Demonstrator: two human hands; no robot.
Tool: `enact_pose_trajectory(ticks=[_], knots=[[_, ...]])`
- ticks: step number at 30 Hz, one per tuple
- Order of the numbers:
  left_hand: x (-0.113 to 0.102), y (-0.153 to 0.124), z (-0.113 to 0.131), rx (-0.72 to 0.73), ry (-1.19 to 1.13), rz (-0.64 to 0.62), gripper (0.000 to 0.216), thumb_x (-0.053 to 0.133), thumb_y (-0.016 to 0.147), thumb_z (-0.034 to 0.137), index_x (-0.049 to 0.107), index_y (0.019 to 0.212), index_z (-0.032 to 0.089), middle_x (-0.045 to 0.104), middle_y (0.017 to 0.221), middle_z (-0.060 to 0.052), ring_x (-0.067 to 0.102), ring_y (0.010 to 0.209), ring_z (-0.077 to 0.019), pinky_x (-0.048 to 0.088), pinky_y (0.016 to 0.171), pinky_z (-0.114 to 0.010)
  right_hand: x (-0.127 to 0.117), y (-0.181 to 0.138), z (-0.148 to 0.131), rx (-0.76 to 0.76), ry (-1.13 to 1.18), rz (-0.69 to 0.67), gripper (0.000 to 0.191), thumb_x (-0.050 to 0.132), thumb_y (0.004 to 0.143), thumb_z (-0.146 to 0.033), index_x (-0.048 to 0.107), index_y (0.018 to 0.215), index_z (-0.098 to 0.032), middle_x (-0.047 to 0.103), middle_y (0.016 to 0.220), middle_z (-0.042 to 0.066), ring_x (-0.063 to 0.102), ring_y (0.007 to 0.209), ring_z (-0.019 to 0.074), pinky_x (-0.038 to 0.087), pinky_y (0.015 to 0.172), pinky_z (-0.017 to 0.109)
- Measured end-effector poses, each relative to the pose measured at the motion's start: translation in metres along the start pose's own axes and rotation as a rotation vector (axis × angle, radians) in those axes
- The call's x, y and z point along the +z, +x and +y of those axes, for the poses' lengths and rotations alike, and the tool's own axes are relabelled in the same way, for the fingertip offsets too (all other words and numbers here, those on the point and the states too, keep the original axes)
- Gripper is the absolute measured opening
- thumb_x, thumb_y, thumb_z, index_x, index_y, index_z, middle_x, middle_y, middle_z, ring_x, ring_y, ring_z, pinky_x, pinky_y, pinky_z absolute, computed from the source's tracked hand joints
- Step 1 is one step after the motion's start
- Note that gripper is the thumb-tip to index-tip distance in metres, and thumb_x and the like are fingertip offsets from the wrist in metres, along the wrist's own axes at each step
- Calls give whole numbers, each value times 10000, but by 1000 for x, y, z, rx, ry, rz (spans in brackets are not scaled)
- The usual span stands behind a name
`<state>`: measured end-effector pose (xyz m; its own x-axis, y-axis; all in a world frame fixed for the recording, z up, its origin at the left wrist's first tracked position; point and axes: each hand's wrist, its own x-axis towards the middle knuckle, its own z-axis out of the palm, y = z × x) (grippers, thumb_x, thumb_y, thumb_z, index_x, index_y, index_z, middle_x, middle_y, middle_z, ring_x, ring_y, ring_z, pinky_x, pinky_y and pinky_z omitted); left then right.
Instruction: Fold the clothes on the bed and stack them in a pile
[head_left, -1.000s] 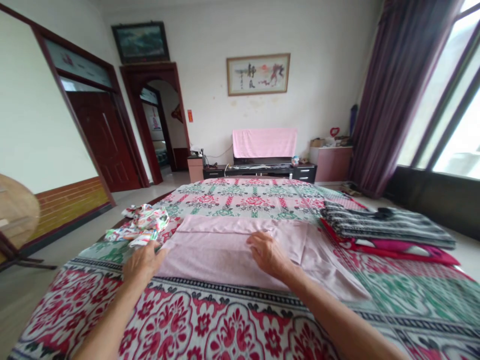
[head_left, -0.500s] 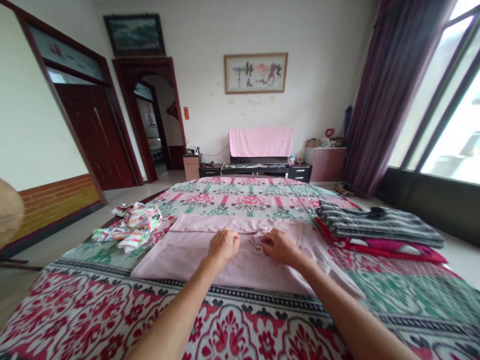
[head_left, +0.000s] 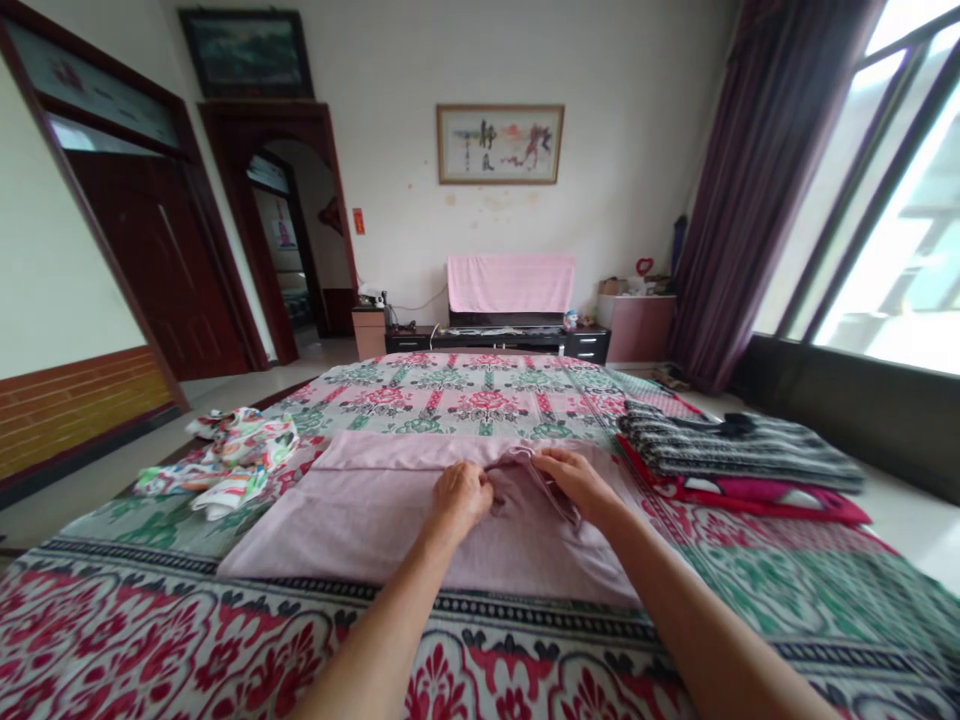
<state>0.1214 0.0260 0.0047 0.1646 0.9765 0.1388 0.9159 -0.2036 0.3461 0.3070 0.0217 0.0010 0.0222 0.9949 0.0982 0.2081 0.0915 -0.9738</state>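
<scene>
A pale pink garment [head_left: 352, 510], its exact kind unclear, lies folded over and spread wide on the patterned bedspread [head_left: 487, 400]. My left hand [head_left: 463, 497] is closed on its cloth near the middle, with the fingertips curled in and partly hidden. Just to the right, my right hand [head_left: 574, 480] pinches a gathered part of the same garment and lifts it slightly. The cloth is bunched and creased between the two hands, while its left part lies nearly flat.
On the right rests a stack with a black-and-white knit garment [head_left: 735, 447] over a red one [head_left: 780, 497]. Crumpled flowered clothing [head_left: 232, 455] lies at the left. Beyond the bed stands a low black cabinet [head_left: 480, 342] below a pink cloth cover [head_left: 510, 283].
My right hand has drawn the garment's right part inward and raised a gathered fold. My left hand has shifted slightly towards it. The view has turned a little to the right.
</scene>
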Motion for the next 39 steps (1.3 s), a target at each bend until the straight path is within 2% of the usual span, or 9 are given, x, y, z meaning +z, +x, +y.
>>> enact_pose_trajectory(ticks=[5,11,14,17,20,23,27,34,39], knots=[[0,2,1,54,-46,91,261,453,833,282,701,875,212,699,950,-69,626,911,-178,421,767,-250,-2,0,-12,-45,1,11,333,574,689,-485,581,733,-155,523,603,-22,451,542,95,331,506,215],[-1,8,7,-91,-14,64,484,422,816,556,705,835,163,697,918,-147,626,937,-264,441,758,-317,-3,-1,-18,-54,-16,31,353,576,677,-502,591,731,-154,536,609,-18,466,547,99,363,519,223],[1,12,10,-101,-2,49,372,496,798,453,703,872,153,692,958,-143,620,953,-258,438,754,-302,-2,1,-15,-60,-24,36,351,567,680,-501,595,722,-153,536,614,-16,473,558,99,385,529,224],[4,14,11,5,-68,41,262,500,805,321,704,899,184,703,945,-93,626,923,-207,429,740,-261,-3,3,-12,-72,-71,37,336,566,678,-489,599,711,-156,512,588,-23,458,546,98,382,511,220],[8,14,9,71,-126,57,261,490,824,317,694,956,223,705,935,-57,624,905,-179,424,747,-247,-4,3,-13,-87,-103,36,323,561,682,-471,609,727,-155,516,598,-22,459,554,100,386,518,221],[13,13,5,26,-68,115,276,535,807,354,674,1004,220,686,993,-66,603,965,-198,420,788,-266,-5,1,-17,-106,-143,12,302,553,687,-451,602,687,-153,509,585,-25,454,548,96,382,518,218],[17,15,4,39,-52,123,253,539,814,382,683,948,224,692,962,-66,612,937,-197,424,760,-268,-5,-1,-19,-129,-215,-61,273,537,699,-408,565,609,-153,475,551,-32,439,532,90,362,511,212],[11,21,-4,11,-191,192,244,478,842,254,691,959,241,716,939,-42,636,874,-160,412,737,-236,-3,-4,-16,-127,-450,-192,325,479,758,-382,631,603,-140,542,521,-3,489,518,102,351,520,213],[-3,17,-9,-14,-176,226,288,434,867,303,709,834,224,722,869,-61,642,830,-166,393,701,-237,-12,0,-19,-129,-662,39,304,459,769,-315,619,576,-143,586,531,17,537,524,108,342,502,201]])
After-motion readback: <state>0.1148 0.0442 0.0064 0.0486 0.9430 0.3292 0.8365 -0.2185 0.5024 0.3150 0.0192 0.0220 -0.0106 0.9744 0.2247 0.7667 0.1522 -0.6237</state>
